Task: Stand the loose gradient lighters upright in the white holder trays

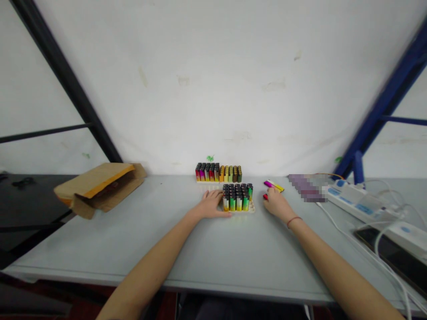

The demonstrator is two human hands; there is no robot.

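A grey table (207, 249) bears an open cardboard box (100, 189) at its left and a power strip (353, 202) at its right. Mid-table stands a tray of lighters (237, 198), with a second row of lighters (218, 173) behind it. The left hand (210, 205) lies flat, open, touching the tray's left side. The right hand (276, 203), just right of the tray, is curled over a red lighter (265, 196), with loose lighters (274, 185) just beyond its fingertips.

Near tray of lighters (237, 198) sits mid-table, left hand (211, 205) touching its 9 o'clock side, right hand (275, 203) near at 3 o'clock. Second row of lighters (218, 173) blocks 12 o'clock, narrow gap between. Loose lighters (274, 185) at 2 o'clock. Power strip (353, 200) and cables (376, 249) crowd 4 o'clock. Cardboard box (98, 186) at 9 o'clock, well apart. Table (213, 253) bare at 6 o'clock.
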